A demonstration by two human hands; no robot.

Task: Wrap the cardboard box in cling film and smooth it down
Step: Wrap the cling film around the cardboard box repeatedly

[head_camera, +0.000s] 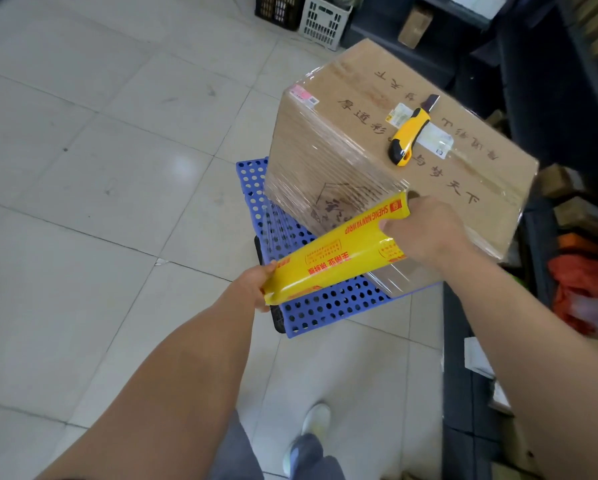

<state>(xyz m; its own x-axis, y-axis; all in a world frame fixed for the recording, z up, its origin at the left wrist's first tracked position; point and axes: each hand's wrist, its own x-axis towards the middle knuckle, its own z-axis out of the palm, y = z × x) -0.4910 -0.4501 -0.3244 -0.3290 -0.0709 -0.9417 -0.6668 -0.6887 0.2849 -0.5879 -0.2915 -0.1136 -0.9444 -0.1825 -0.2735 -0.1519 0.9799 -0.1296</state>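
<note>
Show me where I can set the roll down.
Free: the box top, left of the knife, and the tiled floor left of the blue pallet. Crowded: the right side, with dark shelving and orange bags. Both hands, left hand and right hand, hold the roll.

One cardboard box (387, 161) stood beyond the fingers, and one yellow utility knife (409, 135) lay on its top, past the right fingertips. There was one yellow roll of cling film (335, 251), with one hand at each end: two hands in all, the left hand (252, 289) and the right hand (425, 233). One blue perforated pallet (325, 306) lay below the fingers. Two crates, one black crate (278, 10) and one white crate (325, 20), stood far beyond them. One shoe (313, 422) showed nearer than the hands.
</note>
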